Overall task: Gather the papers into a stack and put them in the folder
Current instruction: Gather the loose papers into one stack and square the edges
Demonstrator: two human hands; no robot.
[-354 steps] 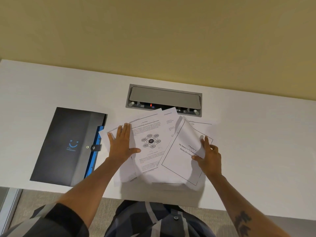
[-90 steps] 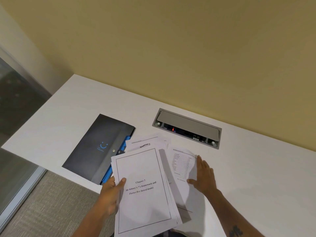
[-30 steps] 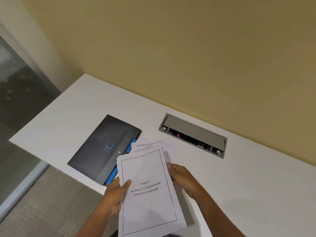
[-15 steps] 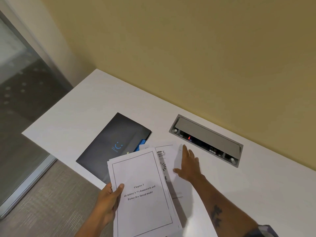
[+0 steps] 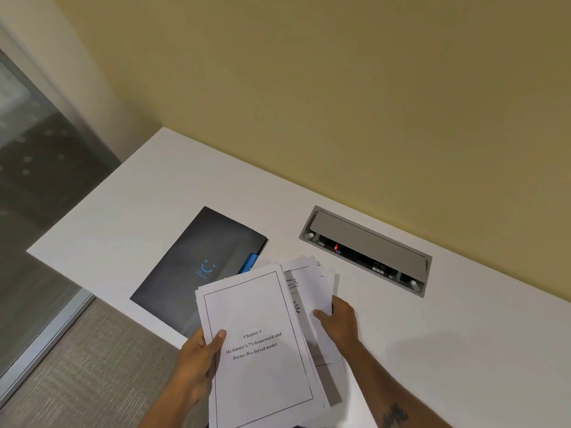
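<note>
Your left hand (image 5: 197, 362) has its grip closed on the stack of papers (image 5: 259, 344), thumb on the top sheet. At 3 o'clock of it, your right hand (image 5: 340, 319) pinches the loose sheets (image 5: 312, 282) on the counter (image 5: 463, 335). The dark folder (image 5: 197, 267) lies closed at 10 o'clock, partly under the stack.

The white printed paper sheets (image 5: 262, 344) look matt and thin; the dark grey folder (image 5: 188, 273) has a smooth, faintly sheened plastic cover; the white desk top (image 5: 463, 335) is smooth and matt; the grey cable hatch (image 5: 367, 245) looks brushed metal; the near-left floor carpet (image 5: 92, 372) is rough woven
</note>
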